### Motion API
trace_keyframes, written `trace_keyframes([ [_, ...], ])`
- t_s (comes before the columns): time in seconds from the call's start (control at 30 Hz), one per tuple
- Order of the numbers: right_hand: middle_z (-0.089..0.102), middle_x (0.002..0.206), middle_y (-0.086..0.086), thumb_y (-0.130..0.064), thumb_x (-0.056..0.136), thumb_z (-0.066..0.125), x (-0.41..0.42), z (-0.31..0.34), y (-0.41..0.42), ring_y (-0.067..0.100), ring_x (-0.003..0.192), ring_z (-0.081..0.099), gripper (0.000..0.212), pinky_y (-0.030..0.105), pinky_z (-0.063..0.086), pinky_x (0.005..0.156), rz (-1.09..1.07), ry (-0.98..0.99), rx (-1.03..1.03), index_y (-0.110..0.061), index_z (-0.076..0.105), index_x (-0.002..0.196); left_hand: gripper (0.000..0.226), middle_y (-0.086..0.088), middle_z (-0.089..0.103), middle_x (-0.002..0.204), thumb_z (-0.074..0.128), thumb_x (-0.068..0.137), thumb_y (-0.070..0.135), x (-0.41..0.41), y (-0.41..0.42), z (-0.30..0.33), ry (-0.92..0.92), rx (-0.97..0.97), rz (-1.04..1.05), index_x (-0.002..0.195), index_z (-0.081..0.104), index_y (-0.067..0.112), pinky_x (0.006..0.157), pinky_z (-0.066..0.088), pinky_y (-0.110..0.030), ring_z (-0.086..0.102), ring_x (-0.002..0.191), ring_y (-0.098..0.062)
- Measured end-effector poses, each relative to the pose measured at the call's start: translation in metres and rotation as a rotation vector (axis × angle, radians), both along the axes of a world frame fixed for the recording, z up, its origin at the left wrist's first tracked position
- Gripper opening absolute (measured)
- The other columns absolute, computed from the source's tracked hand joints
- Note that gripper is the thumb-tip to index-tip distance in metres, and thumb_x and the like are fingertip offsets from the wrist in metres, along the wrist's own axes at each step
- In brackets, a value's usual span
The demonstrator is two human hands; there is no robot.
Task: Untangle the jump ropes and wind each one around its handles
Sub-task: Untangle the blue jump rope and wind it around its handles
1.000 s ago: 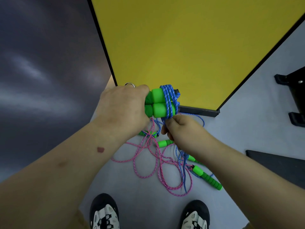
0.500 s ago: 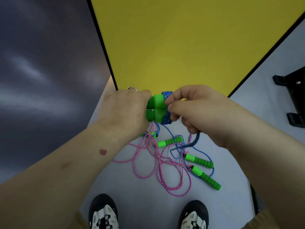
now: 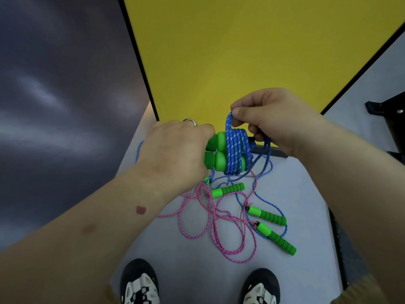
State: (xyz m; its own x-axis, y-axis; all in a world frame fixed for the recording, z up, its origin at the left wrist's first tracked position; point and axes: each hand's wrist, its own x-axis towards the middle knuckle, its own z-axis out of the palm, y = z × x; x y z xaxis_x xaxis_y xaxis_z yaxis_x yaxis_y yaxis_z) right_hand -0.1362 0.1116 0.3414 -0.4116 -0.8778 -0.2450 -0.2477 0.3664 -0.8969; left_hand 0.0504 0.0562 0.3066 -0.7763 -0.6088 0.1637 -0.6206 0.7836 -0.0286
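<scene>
Right hand (image 3: 276, 121) raised from below the paired green handles (image 3: 219, 153) to above them, now pinching a loop of blue rope (image 3: 235, 148) over the coil. Floor handles (image 3: 266, 215) uncovered again; slack blue strand shifted right.

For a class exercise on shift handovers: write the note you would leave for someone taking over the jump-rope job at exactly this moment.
Left hand: grips a pair of green handles side by side, held up above the floor.
Right hand: pinches the blue rope just above the coils.
Done: several blue turns wound round the held handles.
Left: a loose tail of blue rope hangs to the floor; finish winding it. The pink rope lies in tangled loops on the grey floor with three more green handles visible, and some blue rope runs among them. Untangle and wind those.
</scene>
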Motion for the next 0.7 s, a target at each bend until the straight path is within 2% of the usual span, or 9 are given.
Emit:
trace_keyframes([
  [0.1, 0.064, 0.063, 0.001, -0.022, 0.084, 0.079, -0.007, -0.011, -0.001, 0.010, 0.048, 0.044, 0.008, 0.023, 0.041, 0.047, -0.007, -0.012, 0.041, -0.015, 0.077, 0.087, 0.034, 0.006, 0.040, 0.076, 0.065, 0.069, 0.033, 0.000, 0.000, 0.003, 0.020, 0.002, -0.008, 0.082, 0.034, 0.030, 0.067, 0.030, -0.036, 0.057, 0.081, -0.030],
  [0.17, 0.060, 0.057, 0.002, -0.019, 0.086, 0.077, -0.008, -0.021, 0.001, 0.012, 0.045, 0.044, 0.005, 0.023, 0.043, 0.047, 0.006, -0.070, 0.104, -0.015, 0.077, 0.082, 0.034, 0.007, 0.041, 0.076, 0.065, 0.069, 0.033, 0.001, 0.000, 0.003, 0.024, 0.004, 0.002, 0.081, 0.033, 0.030, 0.067, 0.028, -0.035, 0.054, 0.079, -0.029],
  [0.27, 0.058, 0.059, 0.011, 0.000, 0.090, 0.058, -0.004, -0.039, 0.008, 0.022, 0.053, 0.043, 0.027, 0.030, 0.040, 0.055, 0.098, -0.026, 0.193, -0.013, 0.074, 0.073, 0.032, 0.007, 0.038, 0.073, 0.063, 0.067, 0.031, 0.001, -0.001, 0.003, 0.033, 0.017, 0.025, 0.079, 0.034, 0.029, 0.065, 0.025, -0.035, 0.046, 0.073, -0.026],
  [0.37, 0.052, 0.047, 0.002, 0.006, 0.090, 0.044, 0.008, -0.050, 0.020, 0.017, 0.047, 0.042, 0.036, 0.022, 0.037, 0.046, 0.094, 0.039, 0.250, -0.015, 0.060, 0.065, 0.034, 0.007, 0.035, 0.070, 0.066, 0.065, 0.034, 0.002, -0.002, 0.002, 0.029, 0.029, 0.051, 0.080, 0.036, 0.029, 0.064, 0.025, -0.034, 0.045, 0.071, -0.027],
  [0.43, 0.053, 0.056, 0.006, 0.001, 0.091, 0.046, 0.016, -0.058, 0.027, 0.022, 0.055, 0.043, 0.030, 0.031, 0.040, 0.053, 0.122, 0.099, 0.257, -0.014, 0.059, 0.068, 0.035, 0.007, 0.031, 0.069, 0.067, 0.065, 0.034, 0.002, -0.003, 0.001, 0.027, 0.032, 0.075, 0.081, 0.036, 0.028, 0.064, 0.026, -0.034, 0.041, 0.070, -0.027],
  [0.5, 0.051, 0.066, 0.008, -0.013, 0.095, 0.049, 0.027, -0.060, 0.034, 0.021, 0.061, 0.042, 0.025, 0.037, 0.038, 0.057, 0.171, 0.117, 0.242, -0.014, 0.065, 0.077, 0.034, 0.007, 0.028, 0.067, 0.067, 0.068, 0.033, 0.003, -0.005, 0.000, 0.049, 0.006, 0.105, 0.081, 0.037, 0.028, 0.064, 0.026, -0.034, 0.038, 0.069, -0.026],
  [0.57, 0.048, 0.066, 0.006, -0.026, 0.100, 0.046, 0.039, -0.060, 0.041, 0.020, 0.057, 0.041, 0.032, 0.034, 0.036, 0.056, 0.202, 0.123, 0.238, -0.016, 0.069, 0.080, 0.034, 0.008, 0.027, 0.065, 0.069, 0.068, 0.032, 0.003, -0.007, -0.002, 0.066, -0.027, 0.130, 0.081, 0.038, 0.028, 0.065, 0.023, -0.034, 0.037, 0.067, -0.026],
  [0.7, 0.049, 0.061, 0.005, -0.038, 0.104, 0.040, 0.059, -0.049, 0.052, 0.017, 0.049, 0.041, 0.043, 0.030, 0.034, 0.053, 0.233, 0.140, 0.221, -0.016, 0.069, 0.080, 0.034, 0.008, 0.027, 0.066, 0.070, 0.066, 0.030, 0.003, -0.007, -0.003, 0.065, -0.030, 0.154, 0.080, 0.040, 0.027, 0.063, 0.023, -0.033, 0.038, 0.066, -0.026],
])
